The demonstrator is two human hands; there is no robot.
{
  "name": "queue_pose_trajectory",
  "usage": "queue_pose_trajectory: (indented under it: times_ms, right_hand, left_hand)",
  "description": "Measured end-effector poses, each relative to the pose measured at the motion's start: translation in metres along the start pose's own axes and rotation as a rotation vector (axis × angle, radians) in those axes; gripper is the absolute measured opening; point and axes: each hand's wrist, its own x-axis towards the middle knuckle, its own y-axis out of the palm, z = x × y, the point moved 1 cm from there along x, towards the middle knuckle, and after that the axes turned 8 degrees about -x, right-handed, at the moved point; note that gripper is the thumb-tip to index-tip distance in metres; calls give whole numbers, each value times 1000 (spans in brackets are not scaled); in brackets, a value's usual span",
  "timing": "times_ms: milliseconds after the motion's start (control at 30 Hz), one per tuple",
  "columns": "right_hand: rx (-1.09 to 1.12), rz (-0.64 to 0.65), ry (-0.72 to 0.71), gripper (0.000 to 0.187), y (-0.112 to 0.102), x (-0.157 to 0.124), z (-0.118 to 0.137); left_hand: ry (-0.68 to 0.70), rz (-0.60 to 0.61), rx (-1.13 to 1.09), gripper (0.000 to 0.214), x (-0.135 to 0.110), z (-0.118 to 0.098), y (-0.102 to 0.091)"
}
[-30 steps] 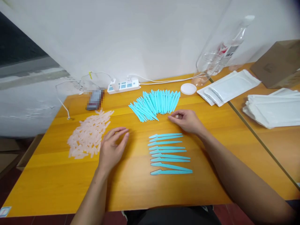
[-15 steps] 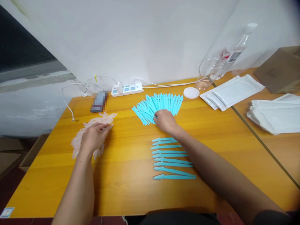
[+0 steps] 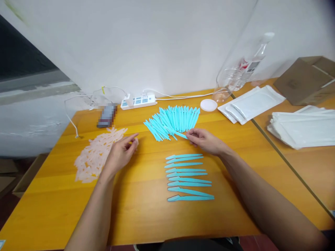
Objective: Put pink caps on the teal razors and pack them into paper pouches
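My right hand (image 3: 202, 140) pinches a turquoise eyebrow razor (image 3: 180, 134) by its handle end, its other end pointing left over a fanned pile of turquoise eyebrow razors (image 3: 187, 116). Below, several more razors (image 3: 191, 198) lie side by side in a column, ends to the left. My left hand (image 3: 121, 153) is just right of a heap of pale pink, translucent slim pieces (image 3: 90, 162). Its thumb and fingers are drawn together; anything between them is too small or hidden to make out.
Along the wall are a power strip (image 3: 138, 101) with white cables, a blurred-out dark device (image 3: 106, 115), a round white lid (image 3: 208, 105) and a clear bottle (image 3: 252, 66). White packets (image 3: 259, 104) and a cardboard box (image 3: 300, 82) stand at the right, across a table seam.
My right hand has drawn back rightward from the fanned pile with one razor. My left hand, which had a pale piece at its fingertips, has moved right, off the pink heap.
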Motion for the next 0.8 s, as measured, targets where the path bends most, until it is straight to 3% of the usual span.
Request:
queue_pose_trajectory:
  times_ms: [133, 267, 367, 567, 800]
  right_hand:
    - [344, 88, 68, 45, 1, -5, -13]
    - [539, 159, 139, 50, 7, -4, -9]
    - [512, 241, 173, 45, 9, -3, -7]
    - [351, 223, 176, 44, 9, -3, -15]
    - [339, 244, 155, 43, 6, -4, -18]
  left_hand:
    - [-150, 52, -523, 51, -1, -26, 34]
    - [-250, -55, -762, 48, -2, -31, 55]
    - [-265, -83, -821, 44, -5, -27, 62]
    - [-263, -113, -815, 37, -7, -22, 64]
    - [-248, -92, -779, 38, -8, -20, 65]
